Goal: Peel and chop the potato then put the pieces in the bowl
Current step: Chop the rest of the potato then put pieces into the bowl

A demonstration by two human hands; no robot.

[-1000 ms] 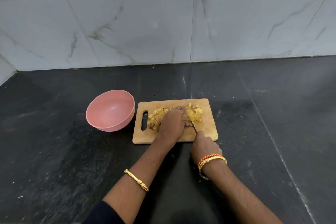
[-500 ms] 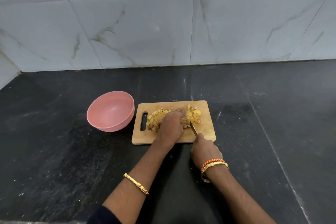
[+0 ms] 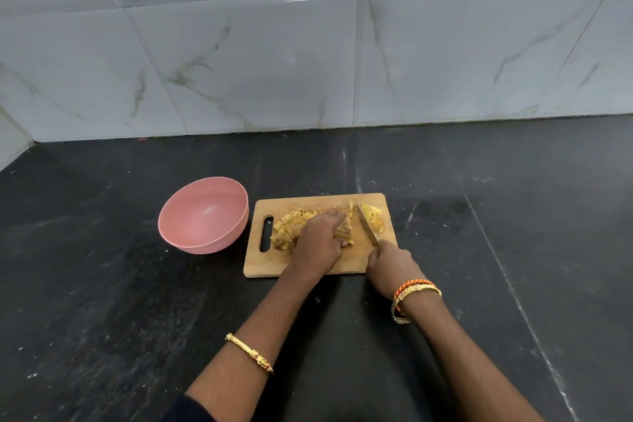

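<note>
A wooden cutting board (image 3: 356,264) lies on the black counter. Yellow chopped potato pieces (image 3: 289,228) are heaped on its left half, and a smaller pile of pieces (image 3: 374,218) sits at its far right corner. My left hand (image 3: 320,240) curls over the remaining potato chunk (image 3: 345,229) in the board's middle and holds it down. My right hand (image 3: 390,264) grips the handle of a knife (image 3: 366,226), whose blade points away from me between the chunk and the right pile. An empty pink bowl (image 3: 203,214) stands just left of the board.
The black stone counter (image 3: 102,301) stretches around the board on all sides. A white marble-tiled wall (image 3: 274,62) rises behind it. Bangles are on both of my wrists.
The knife blade has shifted right and away from the chunk, leaving cut pieces at the board's far right corner. My left hand stays on the potato. The view moved slightly closer.
</note>
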